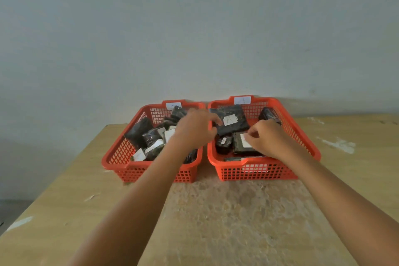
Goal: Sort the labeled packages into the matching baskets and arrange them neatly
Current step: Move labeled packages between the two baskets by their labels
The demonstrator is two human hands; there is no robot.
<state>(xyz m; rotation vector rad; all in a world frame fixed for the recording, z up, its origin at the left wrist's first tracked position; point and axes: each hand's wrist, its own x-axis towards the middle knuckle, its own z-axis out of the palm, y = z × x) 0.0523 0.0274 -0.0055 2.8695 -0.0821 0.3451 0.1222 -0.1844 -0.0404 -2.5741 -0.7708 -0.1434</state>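
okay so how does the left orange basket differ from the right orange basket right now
The left basket holds a crowded jumble of dark packages, many tilted on edge; the right basket holds fewer, lying flatter, with one large package at the back. The left hand reaches from above the left basket across to that large package; the right hand pinches a white label inside the right basket. Both are orange mesh baskets with a white tag on the back rim.

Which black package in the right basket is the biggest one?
The wide flat package at the back of the right basket, held by the left hand. Its neighbours are clearly smaller.
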